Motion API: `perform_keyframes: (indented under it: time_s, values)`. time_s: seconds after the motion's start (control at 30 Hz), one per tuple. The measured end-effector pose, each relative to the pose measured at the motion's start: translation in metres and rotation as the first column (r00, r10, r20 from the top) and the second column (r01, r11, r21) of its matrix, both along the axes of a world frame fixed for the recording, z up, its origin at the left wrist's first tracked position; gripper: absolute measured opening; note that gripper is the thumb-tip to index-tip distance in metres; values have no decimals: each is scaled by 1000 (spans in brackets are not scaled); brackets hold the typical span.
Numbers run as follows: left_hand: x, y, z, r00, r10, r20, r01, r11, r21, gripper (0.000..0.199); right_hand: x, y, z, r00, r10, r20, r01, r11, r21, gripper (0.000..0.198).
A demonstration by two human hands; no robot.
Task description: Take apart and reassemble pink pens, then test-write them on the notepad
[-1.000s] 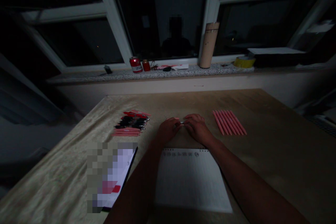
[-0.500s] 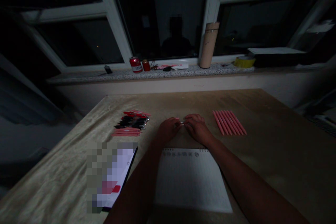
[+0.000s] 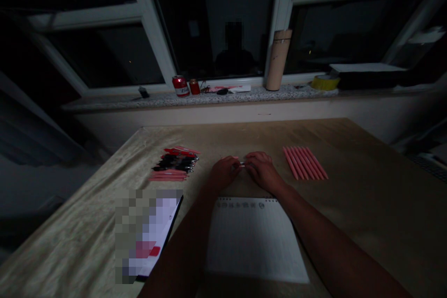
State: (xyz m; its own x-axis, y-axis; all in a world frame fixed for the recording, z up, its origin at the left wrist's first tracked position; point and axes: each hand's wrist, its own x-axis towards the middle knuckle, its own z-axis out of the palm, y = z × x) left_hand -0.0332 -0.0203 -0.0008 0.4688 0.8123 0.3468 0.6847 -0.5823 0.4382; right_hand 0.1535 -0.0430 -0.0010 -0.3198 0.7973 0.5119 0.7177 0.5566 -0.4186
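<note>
Just beyond the notepad, my left hand and my right hand meet with bent fingers, both closed on a thin pen. Only a pale, shiny bit of it shows between the fingertips, so whether it is whole or in parts I cannot tell. A little pink shows above my left fingers. Below my wrists lies a spiral notepad with lined pages and a row of small drawn marks along its top. Several pink pens lie side by side to the right. On the left is a pile of black, red and pink pens.
A tablet or phone, partly blurred out, lies left of my left forearm on the cloth-covered table. Along the windowsill stand a red can, a smaller red can, a cardboard tube and a yellow tape roll.
</note>
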Motion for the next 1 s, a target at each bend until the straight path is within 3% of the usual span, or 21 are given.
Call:
perform_keyframes:
  time_s: [1.0]
  values:
    - [0,-1,0,1000,-6,-3,6,1000,9,18,0,1,-1,1000,1,15,-1,1000,-6,13]
